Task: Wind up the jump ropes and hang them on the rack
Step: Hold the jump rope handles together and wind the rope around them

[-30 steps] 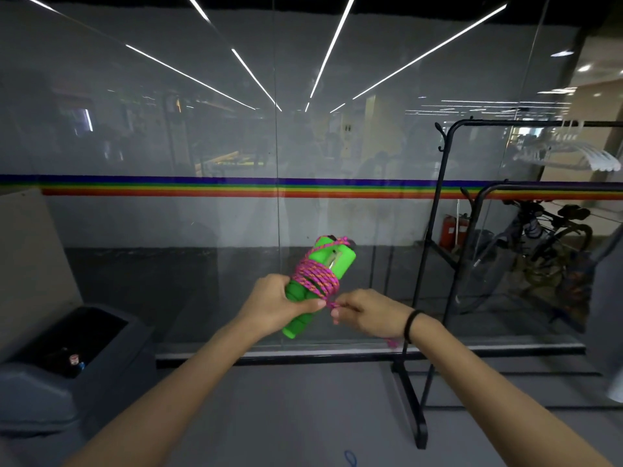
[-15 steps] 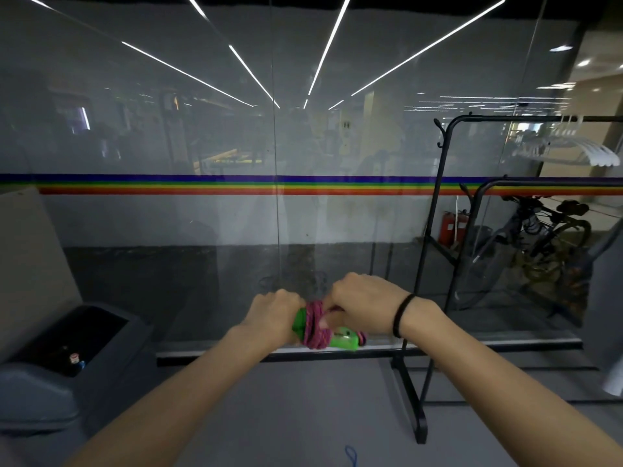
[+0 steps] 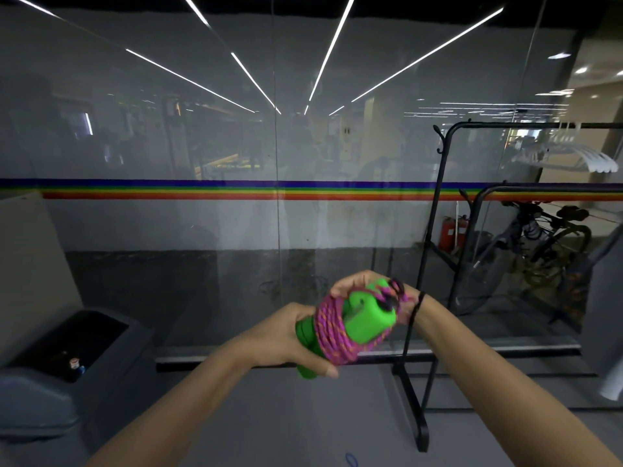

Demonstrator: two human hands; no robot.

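A jump rope with green handles [image 3: 365, 323] is bundled in front of my chest, its pink and orange cord [image 3: 332, 332] coiled many times around the handles. My left hand [image 3: 286, 338] grips the lower part of the handles. My right hand [image 3: 357, 286] is behind the top of the bundle, fingers curled over it, with a loop of cord across the wrist side. A black metal rack [image 3: 428, 271] stands on the floor just right of my hands, its top bar at head height.
A glass wall [image 3: 236, 146] with a rainbow stripe runs straight ahead. A grey bin [image 3: 43, 385] sits at the lower left. White hangers [image 3: 573, 156] hang on the rack's top bar. A bicycle [image 3: 546, 244] stands behind the glass at right.
The bundle went from upright, down to a level position, and now tilts with its ends toward me. My right hand moved from the cord's front to behind the top of the bundle.
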